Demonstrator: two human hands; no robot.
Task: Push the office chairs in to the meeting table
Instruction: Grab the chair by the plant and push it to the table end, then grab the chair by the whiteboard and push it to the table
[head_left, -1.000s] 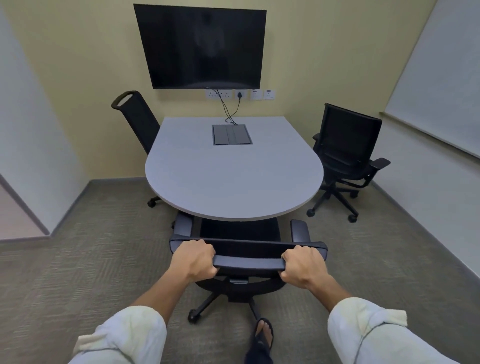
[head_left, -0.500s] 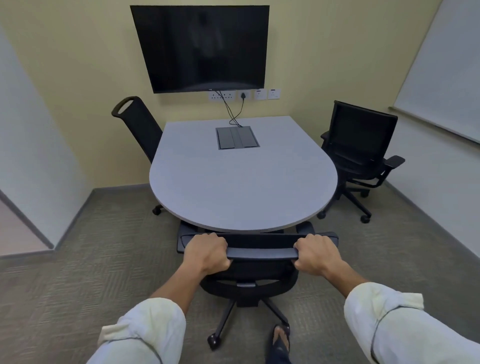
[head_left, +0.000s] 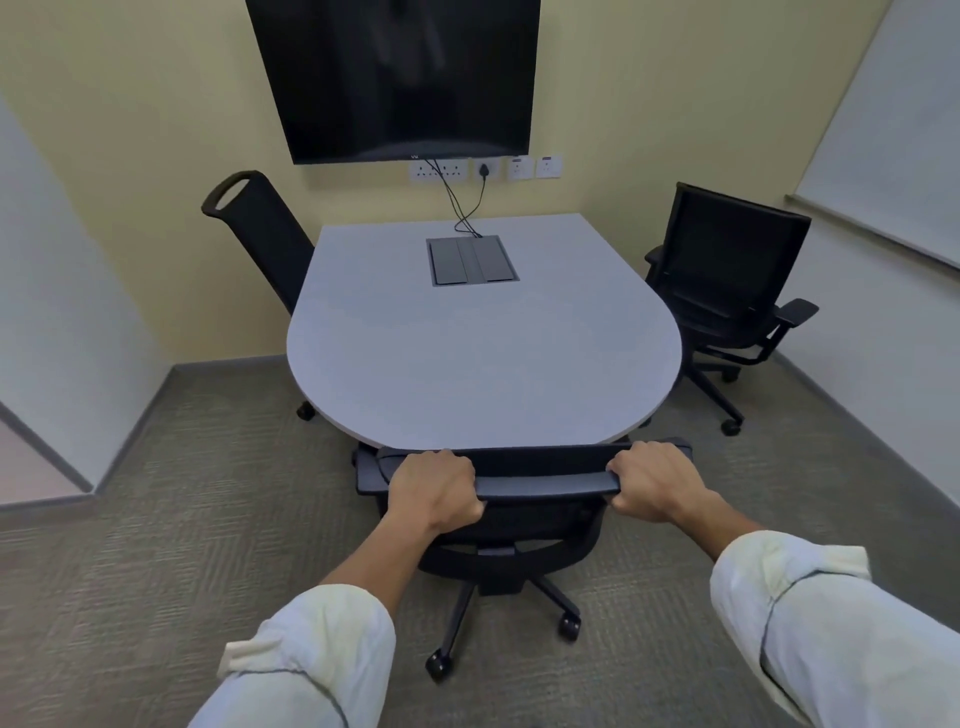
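A black office chair (head_left: 540, 486) stands right in front of me, its seat hidden under the rounded near end of the grey meeting table (head_left: 483, 364). My left hand (head_left: 434, 491) and my right hand (head_left: 657, 483) both grip the top bar of its backrest, which sits at the table's edge. A second black chair (head_left: 265, 234) is tucked against the table's left side. A third black chair (head_left: 727, 280) with armrests stands apart from the table at the right, angled toward the wall.
A dark screen (head_left: 400, 78) hangs on the far wall above sockets, with cables (head_left: 462, 208) running down to a cable box (head_left: 471, 260) in the tabletop. White walls close in at left and right. Grey carpet (head_left: 156, 545) lies around the table.
The chair I hold has rolled forward until its seat went under the table and its backrest reached the edge. I have stepped closer to the table.
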